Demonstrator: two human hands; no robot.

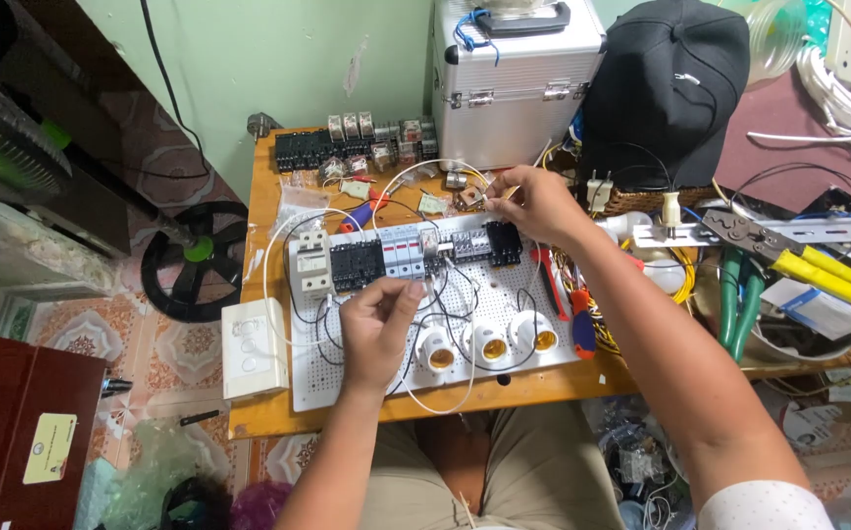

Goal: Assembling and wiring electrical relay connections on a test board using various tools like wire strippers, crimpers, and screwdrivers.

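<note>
Pinching a thin white wire (pixel 423 287) between thumb and fingertips, left hand (pixel 378 329) over the white perforated board (pixel 386 378), just above the three lamp sockets (pixel 489 342). Right hand (pixel 535 201) past the board's far edge, fingers closed on the wire's other end near the row of black and white breakers (pixel 406 257). Silver case (pixel 514 83) and black cap (pixel 670 83) behind.

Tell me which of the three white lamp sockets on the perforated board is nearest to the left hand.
The leftmost lamp socket is nearest: it sits just right of the left hand at the wrist, while the middle socket and the right socket lie farther right.
</note>
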